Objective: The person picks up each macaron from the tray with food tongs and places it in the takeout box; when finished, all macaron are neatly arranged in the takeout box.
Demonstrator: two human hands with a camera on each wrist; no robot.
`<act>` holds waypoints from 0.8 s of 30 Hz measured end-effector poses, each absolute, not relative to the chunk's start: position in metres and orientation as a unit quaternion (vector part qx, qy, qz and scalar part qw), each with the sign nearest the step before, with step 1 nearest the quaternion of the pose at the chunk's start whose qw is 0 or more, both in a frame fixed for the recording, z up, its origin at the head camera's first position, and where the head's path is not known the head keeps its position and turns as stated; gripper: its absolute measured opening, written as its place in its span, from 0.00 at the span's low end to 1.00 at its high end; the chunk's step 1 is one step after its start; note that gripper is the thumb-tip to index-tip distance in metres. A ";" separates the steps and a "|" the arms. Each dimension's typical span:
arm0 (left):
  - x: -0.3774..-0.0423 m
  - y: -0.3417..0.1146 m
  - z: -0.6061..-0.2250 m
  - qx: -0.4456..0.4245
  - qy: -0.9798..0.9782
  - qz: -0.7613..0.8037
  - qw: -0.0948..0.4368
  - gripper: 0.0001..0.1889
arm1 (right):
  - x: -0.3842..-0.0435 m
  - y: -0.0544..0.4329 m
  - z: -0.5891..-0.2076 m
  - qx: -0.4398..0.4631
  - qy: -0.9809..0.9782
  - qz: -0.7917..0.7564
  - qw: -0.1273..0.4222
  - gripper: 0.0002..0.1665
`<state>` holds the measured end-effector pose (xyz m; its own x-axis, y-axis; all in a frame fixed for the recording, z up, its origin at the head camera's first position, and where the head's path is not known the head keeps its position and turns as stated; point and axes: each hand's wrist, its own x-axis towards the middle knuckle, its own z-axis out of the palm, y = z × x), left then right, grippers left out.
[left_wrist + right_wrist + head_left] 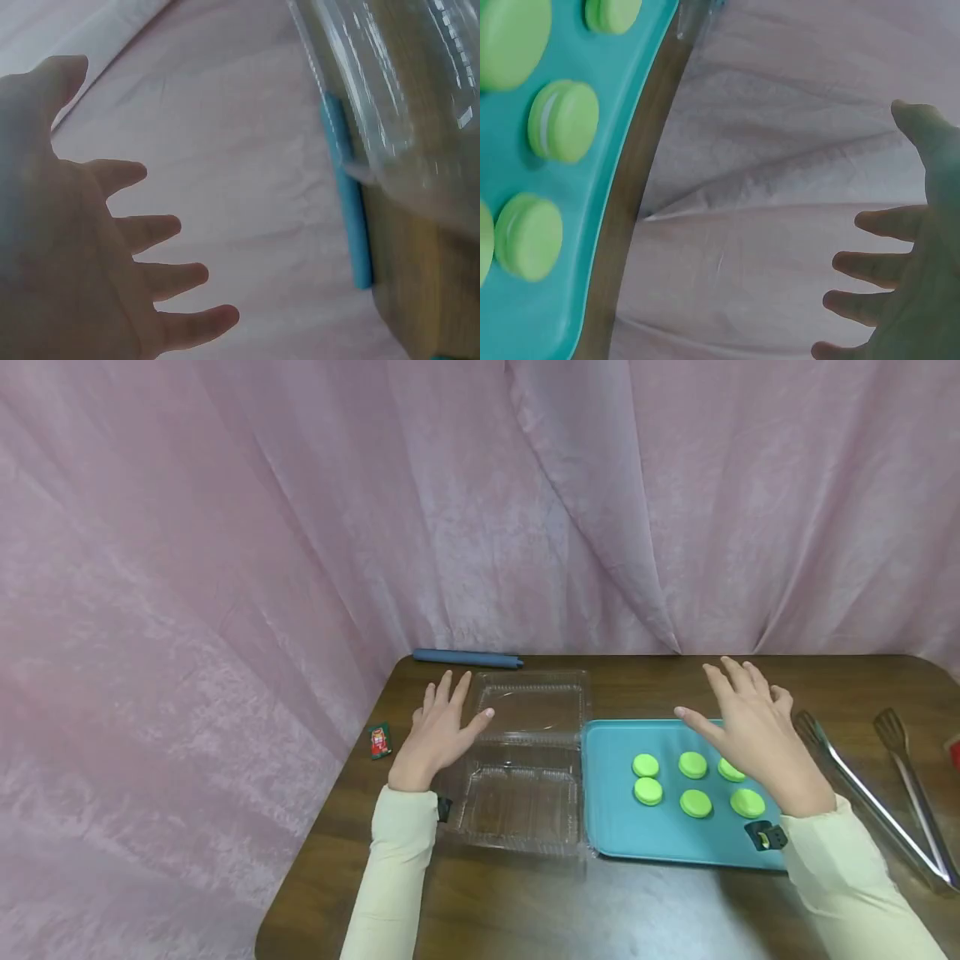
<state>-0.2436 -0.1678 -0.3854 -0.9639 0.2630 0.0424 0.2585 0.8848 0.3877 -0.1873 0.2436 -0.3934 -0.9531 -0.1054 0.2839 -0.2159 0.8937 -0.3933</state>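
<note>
Nearest the camera, two pale sleeves run forward over the dark wooden worktop (pixel 525 910). The left hand (pixel 438 735), fingers spread and holding nothing, is at the left edge of an opened clear plastic clamshell container (pixel 525 764); whether it touches the container or the worktop cannot be told. The right hand (pixel 753 735), also spread and empty, is above the right part of a teal tray (pixel 607 810) lying just right of the container. Six green macarons (pixel 648 791) sit on the tray in two rows, the far-right one partly hidden by the hand. Metal tongs (pixel 862 793) and a slotted spatula (pixel 903 760) lie right of the tray. A blue cylinder (pixel 467 658) lies at the far edge, a small red packet (pixel 380 741) at the left edge. Pink curtain (pixel 300 527) backs the scene.
</note>
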 end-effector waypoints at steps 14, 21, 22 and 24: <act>-0.225 -0.205 -0.398 0.118 0.967 0.224 0.013 0.43 | -0.169 0.292 -0.410 0.036 -0.966 0.222 0.128 0.46; -0.217 -0.229 -0.408 0.100 0.964 0.245 0.026 0.45 | -0.162 0.312 -0.422 0.014 -0.970 0.215 0.116 0.44; -0.216 -0.232 -0.409 0.096 0.964 0.248 0.028 0.45 | -0.161 0.316 -0.424 0.009 -0.970 0.214 0.114 0.44; -0.214 -0.237 -0.412 0.092 0.963 0.253 0.032 0.45 | -0.158 0.324 -0.428 -0.003 -0.972 0.210 0.109 0.45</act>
